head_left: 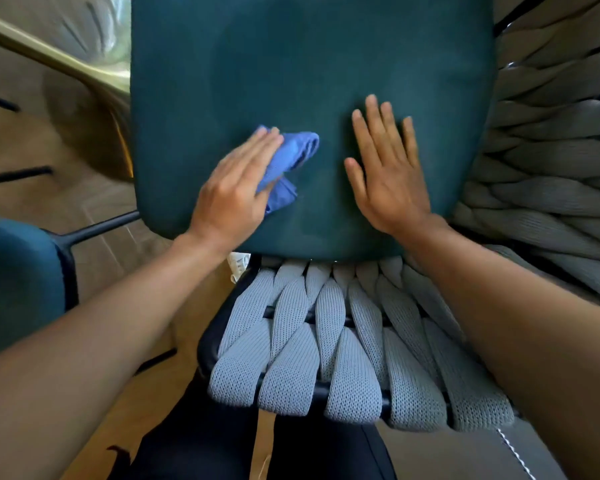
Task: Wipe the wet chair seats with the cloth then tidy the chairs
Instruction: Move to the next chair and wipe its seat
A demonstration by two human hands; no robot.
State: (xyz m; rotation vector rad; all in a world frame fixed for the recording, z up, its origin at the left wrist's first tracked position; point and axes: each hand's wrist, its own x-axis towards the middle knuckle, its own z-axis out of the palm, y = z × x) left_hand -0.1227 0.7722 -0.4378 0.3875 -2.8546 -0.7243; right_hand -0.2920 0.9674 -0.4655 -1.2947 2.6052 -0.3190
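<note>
A dark teal cushioned chair seat (291,64) fills the upper middle of the head view. My left hand (236,192) presses a crumpled blue cloth (291,157) flat against the seat's near left part. My right hand (388,168) lies flat on the seat to the right of the cloth, fingers spread, holding nothing. The chair's back, woven from grey knitted straps (326,341) on a black frame, is right below my arms, between me and the seat.
A second teal seat (14,278) with a black frame sits at the left edge. More grey woven straps (551,168) rise on the right. A gold-coloured table leg (49,53) and wooden floor (32,140) are at the upper left. My dark-clothed legs (222,438) stand below.
</note>
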